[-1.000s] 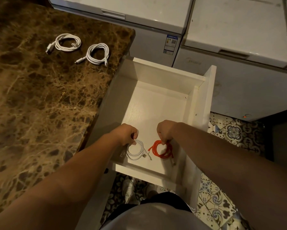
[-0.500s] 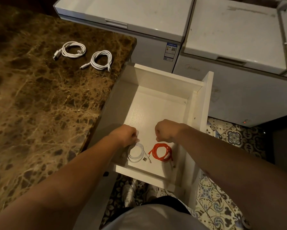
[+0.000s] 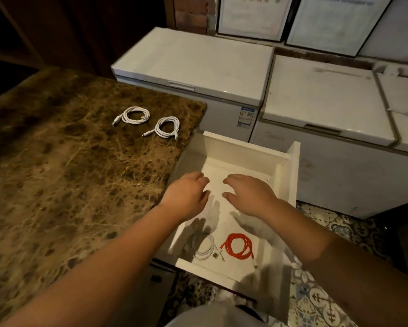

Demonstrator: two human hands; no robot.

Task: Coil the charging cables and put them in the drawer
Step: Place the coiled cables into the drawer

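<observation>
Two coiled cables lie on the smooth white floor of the open drawer (image 3: 284, 175), close to its near wall: a white cable (image 3: 204, 248) looped in a loose ring with a small plug at its end, and just beside it an orange cable (image 3: 239, 246), also wound in a round coil. The drawer is a plain white box with straight walls, pulled out from under a countertop (image 3: 56, 185) of glossy brown marble veined in tan. Above the drawer's middle the left hand (image 3: 186, 197) and the right hand (image 3: 251, 193) hover palm down, fingers relaxed and spread, holding nothing and clear of both coils. Farther from the drawer, on the marble, lie two more white cables: a coiled cable (image 3: 133, 115) with a flat plug, and a second coil (image 3: 167, 127) nearer the counter's edge. Beyond the drawer stand white chest freezers (image 3: 193, 62); one carries a small blue-and-white label, too small to read. Beside the drawer the floor (image 3: 316, 300) is patterned tile.
</observation>
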